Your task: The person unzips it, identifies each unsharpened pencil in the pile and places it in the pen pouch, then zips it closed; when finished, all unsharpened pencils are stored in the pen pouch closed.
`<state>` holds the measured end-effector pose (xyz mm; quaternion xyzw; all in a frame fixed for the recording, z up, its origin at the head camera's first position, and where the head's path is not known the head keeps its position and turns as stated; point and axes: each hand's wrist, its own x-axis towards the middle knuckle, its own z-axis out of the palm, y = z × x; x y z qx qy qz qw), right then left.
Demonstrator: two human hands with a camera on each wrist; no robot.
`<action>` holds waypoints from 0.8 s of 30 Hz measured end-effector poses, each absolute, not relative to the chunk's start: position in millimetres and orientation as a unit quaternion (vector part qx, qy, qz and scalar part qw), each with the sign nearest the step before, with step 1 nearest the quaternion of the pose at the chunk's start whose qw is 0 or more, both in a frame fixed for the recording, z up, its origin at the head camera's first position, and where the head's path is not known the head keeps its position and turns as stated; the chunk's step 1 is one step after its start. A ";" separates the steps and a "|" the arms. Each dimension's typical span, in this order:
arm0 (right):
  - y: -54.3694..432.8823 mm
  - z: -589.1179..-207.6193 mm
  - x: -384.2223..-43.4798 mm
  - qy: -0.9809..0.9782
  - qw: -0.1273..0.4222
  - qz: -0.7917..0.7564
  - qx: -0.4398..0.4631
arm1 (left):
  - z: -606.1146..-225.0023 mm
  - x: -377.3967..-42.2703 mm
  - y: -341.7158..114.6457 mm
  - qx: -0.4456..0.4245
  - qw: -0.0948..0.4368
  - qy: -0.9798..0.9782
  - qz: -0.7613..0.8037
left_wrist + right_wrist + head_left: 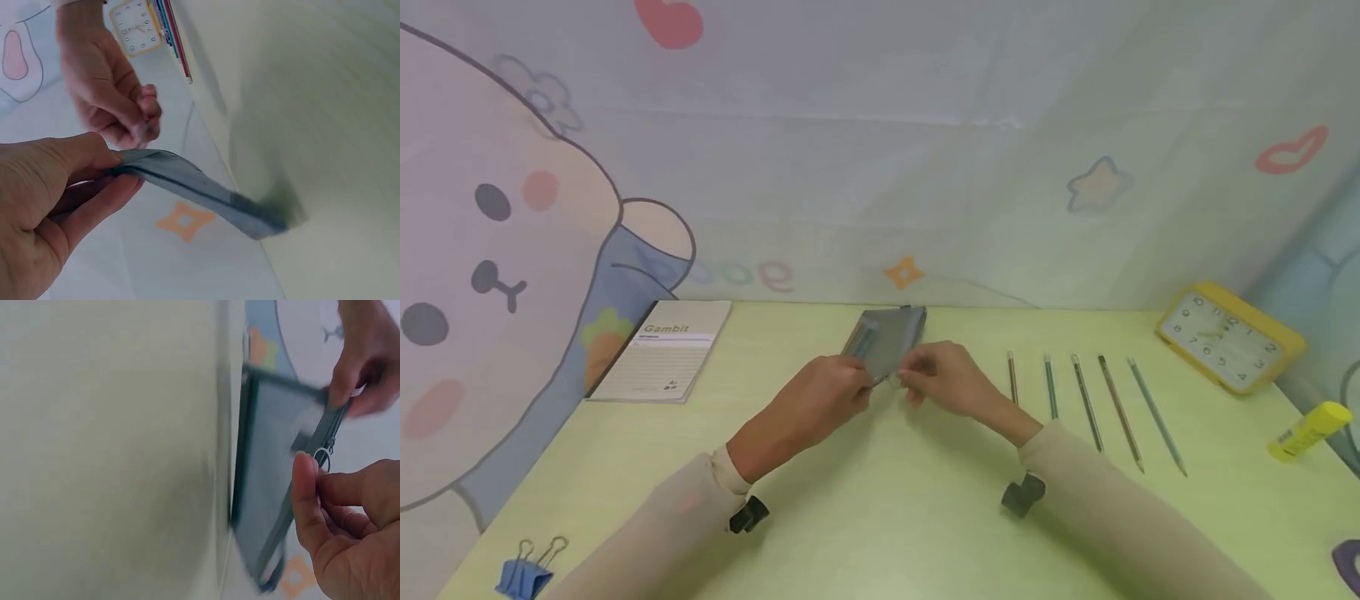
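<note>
A translucent grey zip pouch is held up at a tilt near the back of the table. My left hand grips one corner of it between thumb and fingers, at an end of the zipper edge in the right wrist view. A small metal ring pull hangs on that zipper. My right hand pinches this ring between thumb and forefinger. Seen from the left wrist, the pouch appears nearly edge-on, its far end low over the table.
A notebook lies at the back left, a blue binder clip at the front left. Several pencils lie in a row right of the hands, beside a yellow clock. A yellow glue stick and a purple object are at the right.
</note>
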<state>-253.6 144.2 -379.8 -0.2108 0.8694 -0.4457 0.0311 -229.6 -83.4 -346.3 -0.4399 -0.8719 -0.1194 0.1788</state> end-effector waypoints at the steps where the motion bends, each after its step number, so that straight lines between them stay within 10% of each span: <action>1: 149.9 -380.4 -258.5 0.875 0.022 -0.438 -0.204 | -344.8 -228.4 -84.1 -0.440 0.184 -0.869 -0.129; 11: 245.2 -386.7 -292.0 0.925 -0.049 -0.364 -0.097 | -339.0 -227.5 -94.9 -0.474 0.184 -0.842 -0.178; 24: 248.9 -370.0 -247.2 0.900 0.137 -0.408 -0.063 | -345.3 -256.6 -115.7 -0.387 0.127 -0.904 -0.129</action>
